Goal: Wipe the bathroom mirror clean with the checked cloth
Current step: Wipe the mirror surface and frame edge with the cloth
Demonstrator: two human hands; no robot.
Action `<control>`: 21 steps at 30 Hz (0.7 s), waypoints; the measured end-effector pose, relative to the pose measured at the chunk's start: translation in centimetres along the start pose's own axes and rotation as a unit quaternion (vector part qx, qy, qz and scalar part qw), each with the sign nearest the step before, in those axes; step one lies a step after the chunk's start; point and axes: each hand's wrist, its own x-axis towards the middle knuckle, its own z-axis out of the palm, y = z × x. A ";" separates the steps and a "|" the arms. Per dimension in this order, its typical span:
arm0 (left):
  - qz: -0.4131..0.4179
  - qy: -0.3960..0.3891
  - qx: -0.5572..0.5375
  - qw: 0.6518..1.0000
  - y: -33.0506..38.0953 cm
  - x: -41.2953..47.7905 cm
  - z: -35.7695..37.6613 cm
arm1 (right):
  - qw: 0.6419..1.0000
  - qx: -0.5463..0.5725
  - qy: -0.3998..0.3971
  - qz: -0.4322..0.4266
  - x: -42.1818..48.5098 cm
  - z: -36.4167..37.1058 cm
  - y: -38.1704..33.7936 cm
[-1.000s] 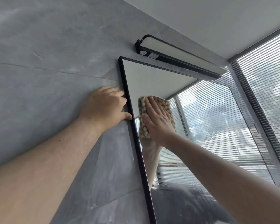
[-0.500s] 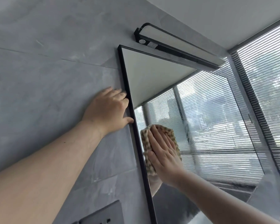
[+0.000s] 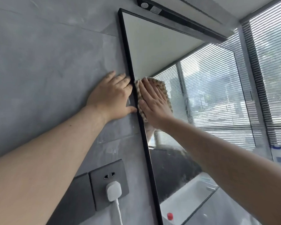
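A black-framed mirror [image 3: 152, 46] hangs on the grey tiled wall and reflects the ceiling and window blinds. My right hand [image 3: 154, 103] lies flat with straight fingers on the tan checked cloth [image 3: 161, 86], pressing it against the glass right beside the mirror's left frame edge. My left hand [image 3: 110, 98] rests flat on the wall tile, its fingertips and thumb touching the frame's outer edge. The cloth shows around my right fingers and below the palm; the rest is hidden under the hand.
A dark lamp bar [image 3: 177, 15] sits above the mirror. Below my left arm is a grey wall socket [image 3: 110, 181] with a white plug and cable [image 3: 113, 191]. Blinds cover the window [image 3: 271, 62] at right. A white bottle [image 3: 278, 155] stands at the right edge.
My right hand has moved the cloth back up the glass along the left frame edge, level with my left hand. The view has tilted down, bringing the socket into sight.
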 end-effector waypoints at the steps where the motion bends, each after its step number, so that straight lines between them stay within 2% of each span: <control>1: -0.001 0.000 0.002 1.000 0.1 -0.1 0.0 | 1.000 0.004 0.003 0.002 -0.2 0.0 0.0; 11: -0.027 -0.022 0.030 0.999 1.4 -1.2 0.5 | 1.000 -0.020 -0.022 0.008 -10.5 4.1 1.2; 16: -0.036 -0.059 0.055 0.996 2.9 -2.2 0.6 | 0.999 -0.013 -0.019 0.036 -15.8 6.0 1.0; 21: -0.042 -0.060 0.049 0.996 3.4 -2.8 0.5 | 0.997 0.010 -0.021 0.073 -20.1 7.6 0.4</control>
